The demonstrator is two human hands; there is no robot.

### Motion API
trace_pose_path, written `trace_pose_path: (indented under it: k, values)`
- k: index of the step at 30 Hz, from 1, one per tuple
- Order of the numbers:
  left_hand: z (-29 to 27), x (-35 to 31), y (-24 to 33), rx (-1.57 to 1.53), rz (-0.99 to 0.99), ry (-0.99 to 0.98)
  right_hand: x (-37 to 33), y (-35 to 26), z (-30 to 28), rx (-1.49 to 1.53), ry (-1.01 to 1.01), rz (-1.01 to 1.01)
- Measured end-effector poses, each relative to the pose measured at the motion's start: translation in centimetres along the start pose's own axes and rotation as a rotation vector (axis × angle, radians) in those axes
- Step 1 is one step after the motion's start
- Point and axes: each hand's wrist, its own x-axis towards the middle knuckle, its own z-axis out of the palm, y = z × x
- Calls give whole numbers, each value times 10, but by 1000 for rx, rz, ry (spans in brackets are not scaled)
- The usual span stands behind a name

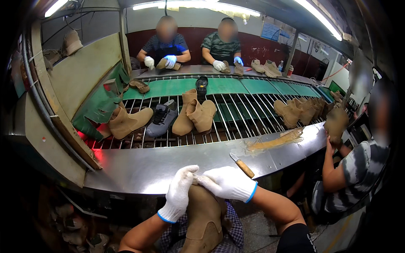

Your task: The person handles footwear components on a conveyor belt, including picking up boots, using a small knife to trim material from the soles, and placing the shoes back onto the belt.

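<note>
White knit-gloved hands (179, 194) hold a brown boot (200, 211); its seam (211, 223) curves.

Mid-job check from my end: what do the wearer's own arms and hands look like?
The left hand and right hand wear white fabric gloves with bright blue edging at the wrists. Both forearms are bare. A black sleeve with a pale marking covers the right upper arm.

Probable knife (244, 167) on metal bench (130, 167)
</note>
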Motion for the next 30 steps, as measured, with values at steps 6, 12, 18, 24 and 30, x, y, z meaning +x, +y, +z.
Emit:
trace_pose_path:
  k: [6, 12, 18, 24, 30]
  values:
    - [-9, 3, 27, 39, -101, -81, -20, 5, 26, 523, -39, -16]
    - [-40, -1, 17, -538, -154, -23, -17, -45, 19, 268, 92, 11]
    - [-111, -56, -62, -544, -602, -267, -35, -58, -3, 295, 562, -428]
    - [-141, -41, 13, -420, -316, 27, -30, -22, -5, 605, 445, -235]
    - [-125, 8, 144, 1160, 443, -198, -15, 64, 76, 168, 164, 12]
